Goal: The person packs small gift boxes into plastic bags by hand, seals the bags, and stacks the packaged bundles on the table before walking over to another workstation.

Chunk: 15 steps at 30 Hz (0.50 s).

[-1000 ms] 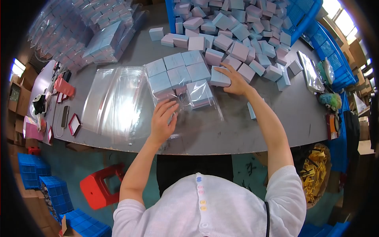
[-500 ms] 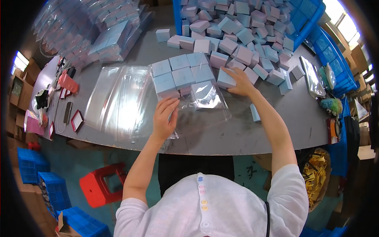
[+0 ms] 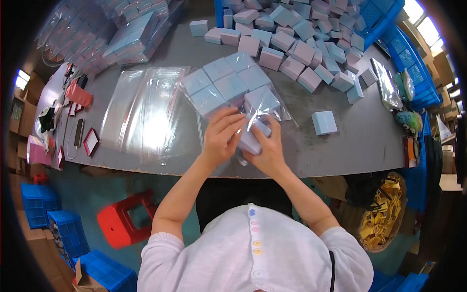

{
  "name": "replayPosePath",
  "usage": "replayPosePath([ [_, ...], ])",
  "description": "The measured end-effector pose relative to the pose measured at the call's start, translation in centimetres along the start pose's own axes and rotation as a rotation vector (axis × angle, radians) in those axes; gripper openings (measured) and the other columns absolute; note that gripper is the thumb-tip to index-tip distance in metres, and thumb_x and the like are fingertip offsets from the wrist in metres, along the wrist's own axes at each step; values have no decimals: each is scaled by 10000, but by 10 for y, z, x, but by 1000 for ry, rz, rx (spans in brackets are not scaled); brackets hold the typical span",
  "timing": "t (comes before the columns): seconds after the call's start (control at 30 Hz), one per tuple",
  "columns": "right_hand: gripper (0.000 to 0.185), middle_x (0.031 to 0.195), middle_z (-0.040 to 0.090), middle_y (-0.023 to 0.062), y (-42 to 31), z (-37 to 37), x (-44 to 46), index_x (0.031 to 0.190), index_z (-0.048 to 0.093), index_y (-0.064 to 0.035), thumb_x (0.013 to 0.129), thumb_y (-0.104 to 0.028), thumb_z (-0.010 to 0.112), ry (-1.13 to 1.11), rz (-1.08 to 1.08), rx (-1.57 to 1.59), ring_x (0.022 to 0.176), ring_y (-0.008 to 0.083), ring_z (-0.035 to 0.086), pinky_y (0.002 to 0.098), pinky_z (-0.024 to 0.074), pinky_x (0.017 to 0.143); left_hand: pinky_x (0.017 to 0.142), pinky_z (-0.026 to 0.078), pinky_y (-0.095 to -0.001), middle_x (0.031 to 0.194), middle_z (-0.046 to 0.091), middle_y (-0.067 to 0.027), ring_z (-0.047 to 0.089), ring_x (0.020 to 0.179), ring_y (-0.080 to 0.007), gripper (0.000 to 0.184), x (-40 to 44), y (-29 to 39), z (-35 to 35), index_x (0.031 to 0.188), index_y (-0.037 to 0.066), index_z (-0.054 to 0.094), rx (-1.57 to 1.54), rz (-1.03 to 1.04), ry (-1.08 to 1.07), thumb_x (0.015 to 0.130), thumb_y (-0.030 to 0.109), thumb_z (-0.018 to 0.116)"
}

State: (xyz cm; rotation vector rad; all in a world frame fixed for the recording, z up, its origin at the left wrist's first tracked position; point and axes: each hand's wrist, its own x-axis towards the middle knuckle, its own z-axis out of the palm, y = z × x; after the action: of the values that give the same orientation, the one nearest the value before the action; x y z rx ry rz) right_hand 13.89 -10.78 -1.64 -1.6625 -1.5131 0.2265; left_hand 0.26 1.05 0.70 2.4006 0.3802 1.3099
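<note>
A clear plastic bag (image 3: 287, 113) lies tilted on the table before me, with several pale blue and pink boxes (image 3: 230, 86) packed in rows inside. My left hand (image 3: 220, 138) has its fingers closed at the bag's near edge. In my right hand (image 3: 270, 155) is a small pale box (image 3: 250, 142), gripped between thumb and fingers at the bag's mouth. Glare on the film hides whether this box is partly inside. To the right, a single pale blue box (image 3: 324, 122) stands apart on the table.
A heap of loose boxes (image 3: 296, 51) spills from a blue crate (image 3: 381, 22) at the back. Flat clear bags (image 3: 141, 112) lie to the left. Filled bags (image 3: 131, 41) are stacked at the back left. A red stool (image 3: 119, 226) stands below the table's edge.
My right hand has brought a box from the heap to the bag's mouth. The filled bag has turned and tilted, and one more box shows at its right side. The lone box is now uncovered.
</note>
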Motion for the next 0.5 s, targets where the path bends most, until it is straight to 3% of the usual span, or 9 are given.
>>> replayPosePath([
  [0.03,781,1413,320,245,6,15,8,1339,545,-134,609,-180,820,160,-33,-131,1231,442,396,484,369,1033,941,473,-432,1087,672,-91,592,1110,-307,199,0,4,3,1001,14,693,-2,9,0,804,24,662],
  [0.07,781,1413,320,245,13,28,18,1339,545,-134,609,-180,820,166,-32,-131,1231,442,396,484,369,1033,951,466,-441,1092,671,-85,591,1112,-307,208,-3,8,5,1005,18,693,-3,18,-18,799,34,668],
  [0.13,802,1438,273,256,17,41,35,1363,505,-102,622,-162,808,307,5,-467,1251,467,342,506,332,1052,969,453,-453,1090,668,-75,591,1105,-311,235,-10,9,11,1023,25,691,2,12,-36,789,50,678],
  [0.27,732,1397,358,248,8,12,22,1335,511,-65,654,-126,772,350,124,-365,1222,428,400,516,320,1048,977,447,-451,1083,669,-75,588,1103,-307,230,-11,1,16,1025,26,690,1,-23,-65,797,45,673],
  [0.33,622,1312,485,230,11,-3,-1,1286,508,-31,706,-79,729,37,274,-151,1193,387,477,469,384,1005,981,443,-448,1081,669,-73,583,1107,-303,222,-12,5,18,1020,27,690,33,-40,-55,799,35,671],
  [0.37,622,1312,485,230,22,-4,0,1286,508,-31,706,-79,729,39,287,-162,1193,387,477,469,384,1005,981,443,-448,1081,669,-73,583,1107,-303,222,-11,5,20,1020,27,690,16,-41,-60,799,35,671],
  [0.43,509,1217,571,169,49,-3,-2,1224,547,-14,735,-48,684,17,-49,-31,1134,354,539,437,436,946,985,439,-447,1086,668,-69,579,1112,-298,212,-14,6,23,1008,30,693,8,-52,-94,796,31,675],
  [0.47,433,1228,559,167,61,-23,-6,1175,580,-10,752,-51,665,-75,12,-77,1147,358,538,425,465,909,985,439,-447,1086,668,-69,579,1112,-298,212,-12,3,23,1008,30,693,0,-38,-101,796,31,675],
  [0.5,480,1235,549,188,77,-48,-5,1206,578,-41,739,-81,681,136,-13,-216,1147,356,531,429,457,921,989,436,-451,1087,667,-69,579,1112,-298,209,-12,2,22,1002,31,694,7,-53,-99,794,30,676],
])
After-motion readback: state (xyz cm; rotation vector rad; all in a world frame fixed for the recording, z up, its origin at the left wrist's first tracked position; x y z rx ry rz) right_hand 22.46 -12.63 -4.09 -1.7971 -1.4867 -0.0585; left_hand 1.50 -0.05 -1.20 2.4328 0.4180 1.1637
